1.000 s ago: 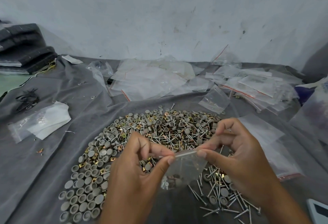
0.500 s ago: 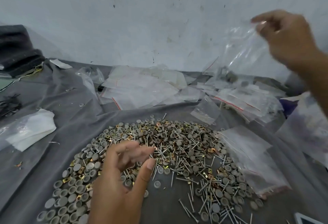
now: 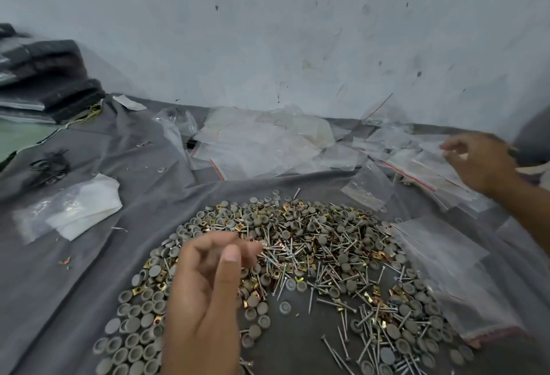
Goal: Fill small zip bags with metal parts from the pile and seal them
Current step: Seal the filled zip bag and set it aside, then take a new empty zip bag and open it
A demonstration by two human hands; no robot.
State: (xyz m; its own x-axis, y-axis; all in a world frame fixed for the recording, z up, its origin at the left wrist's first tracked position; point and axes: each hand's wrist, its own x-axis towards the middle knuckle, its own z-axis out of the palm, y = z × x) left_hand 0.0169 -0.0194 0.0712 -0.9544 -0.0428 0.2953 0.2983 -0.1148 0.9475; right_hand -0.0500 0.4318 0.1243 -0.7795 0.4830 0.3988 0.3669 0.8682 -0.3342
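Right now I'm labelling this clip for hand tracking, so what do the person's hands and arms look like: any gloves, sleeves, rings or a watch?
Both are bare. The left hand shows no glove, no ring and no sleeve up to the frame edge. The right hand is bare too, and its forearm is uncovered with no watch or band in view. Both hands are slightly blurred, so fine marks cannot be told.

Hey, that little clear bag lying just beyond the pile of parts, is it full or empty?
Nearly empty, as far as shows. The small bag lies flat on the grey cloth, which shows through it; only faint specks show inside.
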